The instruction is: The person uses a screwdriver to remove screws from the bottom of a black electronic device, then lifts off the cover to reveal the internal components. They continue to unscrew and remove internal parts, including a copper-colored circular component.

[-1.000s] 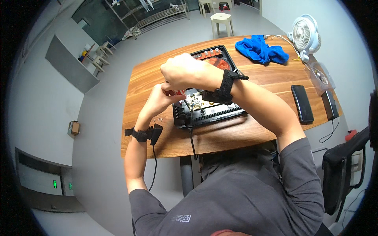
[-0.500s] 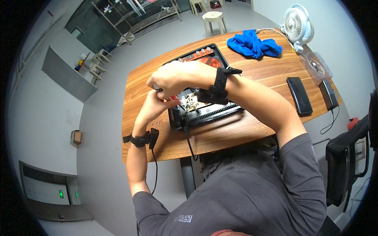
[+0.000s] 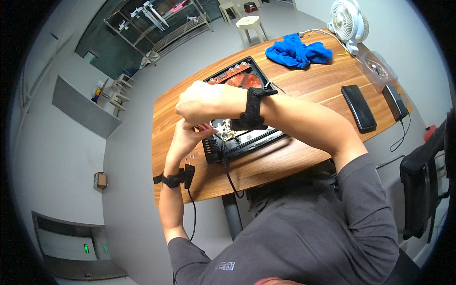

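Head view is showing the right hand [image 3: 202,102] closing on a red-handled tool [image 3: 205,126], the left hand [image 3: 186,137] curling beneath at six o'clock, its grasp unclear; keeping it upright over the opened appliance [image 3: 242,128] is helping.

Bright, even light; fisheye-bent edges

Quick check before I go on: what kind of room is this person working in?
Probably a workshop or lab room. An opened black appliance with its copper coil bared lies on a wooden table, metal racks stand along the far wall, and the floor is bare grey.
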`<action>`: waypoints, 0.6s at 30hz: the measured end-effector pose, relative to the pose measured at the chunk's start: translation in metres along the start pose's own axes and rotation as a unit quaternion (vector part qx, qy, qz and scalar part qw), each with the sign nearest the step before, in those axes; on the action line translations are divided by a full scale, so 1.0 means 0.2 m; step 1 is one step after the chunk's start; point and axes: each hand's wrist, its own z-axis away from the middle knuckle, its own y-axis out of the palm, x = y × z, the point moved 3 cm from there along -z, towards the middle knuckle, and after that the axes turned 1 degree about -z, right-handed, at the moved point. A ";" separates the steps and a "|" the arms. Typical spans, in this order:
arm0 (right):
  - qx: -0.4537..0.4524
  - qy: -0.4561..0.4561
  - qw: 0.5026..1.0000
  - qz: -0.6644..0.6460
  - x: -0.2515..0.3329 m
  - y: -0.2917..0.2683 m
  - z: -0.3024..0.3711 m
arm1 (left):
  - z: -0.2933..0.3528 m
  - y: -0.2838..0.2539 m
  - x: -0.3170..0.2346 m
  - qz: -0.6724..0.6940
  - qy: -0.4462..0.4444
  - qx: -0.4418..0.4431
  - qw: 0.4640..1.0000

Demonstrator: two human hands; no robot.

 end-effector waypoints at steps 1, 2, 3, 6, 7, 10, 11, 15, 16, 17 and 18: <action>0.025 -0.003 1.000 -0.016 -0.01 0.00 0.00 | -0.01 0.00 0.03 0.006 0.006 0.001 1.000; 0.049 -0.007 0.998 -0.031 -0.02 0.00 0.00 | -0.03 -0.02 0.09 0.013 0.012 0.003 1.000; 0.075 -0.014 0.996 -0.050 -0.02 0.01 -0.01 | -0.03 -0.02 0.10 0.020 0.014 0.003 1.000; 0.102 -0.047 0.991 -0.078 -0.04 0.00 -0.01 | -0.02 -0.01 0.07 0.138 0.040 -0.004 0.990; 0.092 -0.058 0.990 -0.088 -0.04 -0.02 0.00 | -0.02 -0.01 0.08 0.113 0.031 0.013 0.993; 0.013 -0.021 0.998 -0.058 -0.04 -0.04 0.02 | -0.03 -0.02 0.13 0.056 0.016 0.036 0.998; -0.022 0.004 0.999 -0.038 -0.04 -0.05 0.03 | -0.05 -0.01 0.14 0.049 0.022 0.028 0.998; -0.048 -0.015 0.999 0.010 -0.02 0.00 -0.01 | -0.01 0.01 0.09 0.022 -0.010 -0.018 1.000; -0.052 -0.017 0.999 -0.002 -0.02 0.03 -0.01 | -0.01 0.01 0.09 0.026 -0.012 -0.029 0.999; -0.056 -0.019 0.998 -0.014 -0.03 0.05 -0.02 | 0.00 0.01 0.11 0.039 -0.002 -0.031 0.999; -0.060 -0.018 0.998 -0.024 -0.02 0.03 0.00 | -0.01 0.01 0.14 0.053 0.012 -0.030 0.998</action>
